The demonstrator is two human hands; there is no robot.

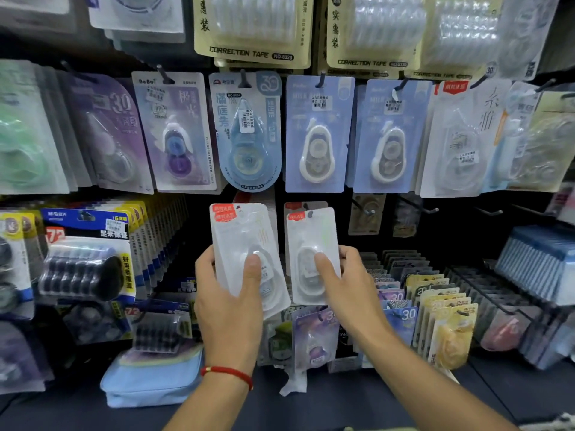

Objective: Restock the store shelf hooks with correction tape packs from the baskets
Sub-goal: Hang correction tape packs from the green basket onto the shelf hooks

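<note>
Shelves of hanging stationery fill the view. Left hand (228, 293) and right hand (348, 284) each grip a white pack (245, 244) (312, 244); hanging comes next, likely on a bare hook (364, 208) right.

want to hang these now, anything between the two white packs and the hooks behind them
Nothing visible blocks them. The left pack in the left hand and the right pack in the right hand have their hang holes up near the hooks.

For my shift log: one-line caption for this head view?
Left hand and right hand each hold a white pack before the hooks.

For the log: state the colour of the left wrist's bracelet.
Red bracelet, head view.
</note>
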